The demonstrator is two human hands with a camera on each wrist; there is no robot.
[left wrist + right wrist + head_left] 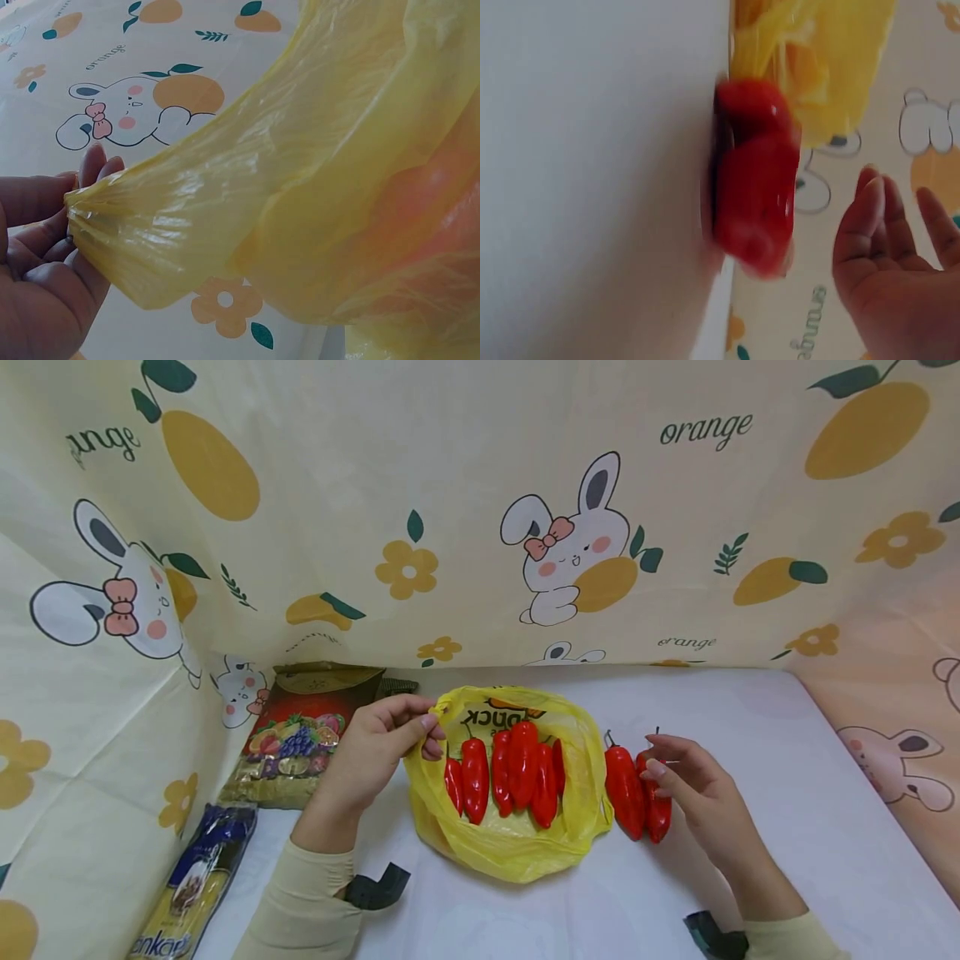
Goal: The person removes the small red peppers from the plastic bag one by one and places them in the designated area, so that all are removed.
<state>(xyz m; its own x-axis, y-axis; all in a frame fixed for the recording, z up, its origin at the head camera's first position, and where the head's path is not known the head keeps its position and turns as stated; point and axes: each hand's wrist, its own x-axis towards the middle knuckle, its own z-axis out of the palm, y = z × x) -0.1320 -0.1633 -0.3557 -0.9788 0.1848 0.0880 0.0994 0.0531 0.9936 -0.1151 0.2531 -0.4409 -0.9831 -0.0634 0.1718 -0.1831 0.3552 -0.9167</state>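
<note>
A yellow plastic bag (510,864) lies open on the white table with several red peppers (522,764) inside. My left hand (367,760) pinches the bag's left rim between thumb and fingers; in the left wrist view the hand (49,277) holds the gathered edge of the stretched bag (202,225). Two more red peppers (624,789) lie side by side just right of the bag. Over the right one hovers my right hand (705,802), fingers loosely bent. In the right wrist view the hand (900,262) is apart from the peppers (756,195) and holds nothing.
At the back left lies a packet with fruit pictures (300,743), a dark item (397,685) partly behind it. A blue and yellow packet (197,885) is at the front left. Printed cloth (465,460) stands behind and beside the white table (750,718).
</note>
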